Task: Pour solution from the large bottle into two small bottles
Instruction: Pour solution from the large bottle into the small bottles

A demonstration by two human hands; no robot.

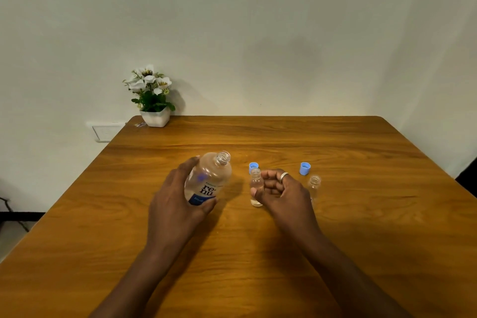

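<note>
My left hand (pixel 175 199) grips the large clear bottle (pixel 210 175), which is uncapped, tilted a little to the right and carries a white and blue label. To its right stands a small clear bottle (pixel 256 186), open at the top, with a little liquid at its bottom. My right hand (pixel 280 191) curls round this small bottle, thumb at its lower part. A second small open bottle (pixel 314 184) stands just right of my right hand, partly hidden by it.
Two light blue caps lie on the wooden table (pixel 258 253): one (pixel 253 166) behind the held small bottle, one (pixel 305 168) further right. A white pot of flowers (pixel 152 100) stands at the far left corner by the wall.
</note>
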